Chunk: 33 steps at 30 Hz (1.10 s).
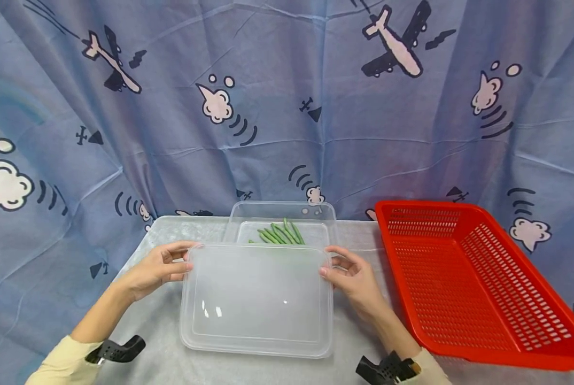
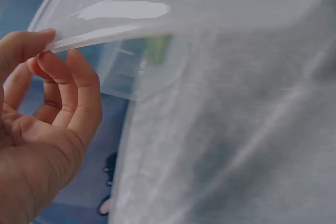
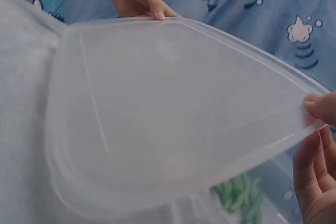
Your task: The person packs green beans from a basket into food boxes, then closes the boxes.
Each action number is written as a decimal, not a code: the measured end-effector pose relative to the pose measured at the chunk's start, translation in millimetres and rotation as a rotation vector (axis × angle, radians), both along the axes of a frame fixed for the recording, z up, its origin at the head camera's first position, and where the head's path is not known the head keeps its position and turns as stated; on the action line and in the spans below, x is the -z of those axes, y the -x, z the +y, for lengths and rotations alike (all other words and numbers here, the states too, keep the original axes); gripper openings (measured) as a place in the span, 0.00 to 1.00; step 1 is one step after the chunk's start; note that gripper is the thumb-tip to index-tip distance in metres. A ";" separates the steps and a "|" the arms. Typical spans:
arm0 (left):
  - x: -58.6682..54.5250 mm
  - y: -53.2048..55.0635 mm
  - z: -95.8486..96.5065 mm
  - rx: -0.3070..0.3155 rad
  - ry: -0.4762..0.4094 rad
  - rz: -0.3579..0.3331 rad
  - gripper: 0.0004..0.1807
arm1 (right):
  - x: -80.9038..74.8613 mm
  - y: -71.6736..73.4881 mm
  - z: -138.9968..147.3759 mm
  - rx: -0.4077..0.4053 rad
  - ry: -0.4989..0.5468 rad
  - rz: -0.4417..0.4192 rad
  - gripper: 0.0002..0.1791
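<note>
A translucent plastic lid (image 1: 258, 299) is held up between both hands, tilted toward the head camera. My left hand (image 1: 159, 268) pinches its left edge near the far corner, thumb on top and fingers beneath. On the opposite side my right hand (image 1: 354, 278) pinches the right edge the same way. Behind the lid stands a clear plastic container (image 1: 282, 210) with several green beans (image 1: 282, 233) on its bottom. The lid hides the container's near part. In the right wrist view the green beans (image 3: 239, 195) show below the lid's edge.
A red perforated plastic basket (image 1: 452, 289) stands to the right of the right hand. A pale cloth covers the table (image 1: 171, 230). Behind it hangs a blue curtain (image 1: 277, 107) printed with planes and clouds. A black strap (image 1: 116, 350) is on the left wrist.
</note>
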<state>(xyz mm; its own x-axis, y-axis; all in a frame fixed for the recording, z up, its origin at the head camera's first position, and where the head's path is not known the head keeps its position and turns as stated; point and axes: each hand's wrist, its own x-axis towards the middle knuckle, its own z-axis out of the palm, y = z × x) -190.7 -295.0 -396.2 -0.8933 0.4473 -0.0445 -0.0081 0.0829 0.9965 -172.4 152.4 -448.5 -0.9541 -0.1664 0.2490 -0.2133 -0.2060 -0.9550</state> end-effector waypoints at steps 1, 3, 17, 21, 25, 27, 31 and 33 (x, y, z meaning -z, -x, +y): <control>-4.3 0.6 -1.0 0.005 -0.011 0.016 0.24 | -2.8 0.6 -1.6 0.007 0.007 0.011 0.26; -12.9 2.3 -3.0 0.018 -0.032 0.041 0.24 | -8.0 1.8 -4.8 0.015 0.024 0.030 0.25; -61.0 7.9 -7.1 0.113 -0.141 0.263 0.26 | -54.4 6.6 -10.8 0.031 0.080 0.142 0.19; -69.5 10.8 -7.3 0.099 -0.162 0.322 0.25 | -57.3 6.7 -9.2 0.018 0.063 0.175 0.17; -73.8 14.4 -7.4 0.065 -0.169 0.339 0.26 | -48.7 7.2 -7.4 -0.034 0.050 0.223 0.16; -74.7 16.4 -7.7 0.042 -0.173 0.343 0.26 | -42.3 7.6 -6.7 -0.058 0.036 0.245 0.15; -77.7 19.8 -8.6 -0.009 -0.210 0.340 0.27 | -30.5 8.0 -7.1 -0.092 -0.013 0.270 0.13; -80.3 21.6 -9.8 -0.028 -0.236 0.336 0.27 | -25.9 8.1 -8.2 -0.100 -0.029 0.264 0.13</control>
